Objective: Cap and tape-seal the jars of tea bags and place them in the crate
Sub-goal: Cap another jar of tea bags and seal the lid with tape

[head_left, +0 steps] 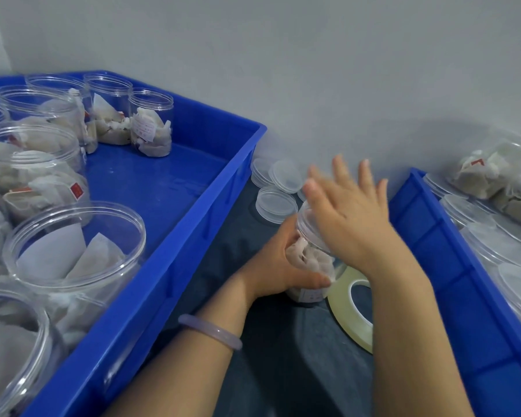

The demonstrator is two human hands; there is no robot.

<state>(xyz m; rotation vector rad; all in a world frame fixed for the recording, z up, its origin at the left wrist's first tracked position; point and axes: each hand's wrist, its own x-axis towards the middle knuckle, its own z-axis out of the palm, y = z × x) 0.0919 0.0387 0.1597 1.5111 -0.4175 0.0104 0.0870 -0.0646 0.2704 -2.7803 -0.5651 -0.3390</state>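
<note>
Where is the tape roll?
In the head view, the tape roll lies on the table right of centre, beside the held jar and left of the right blue crate.

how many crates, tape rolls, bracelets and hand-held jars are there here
crates: 2, the left crate and the right crate
tape roll: 1
bracelet: 1
jar held in the left hand: 1
total: 5
</note>
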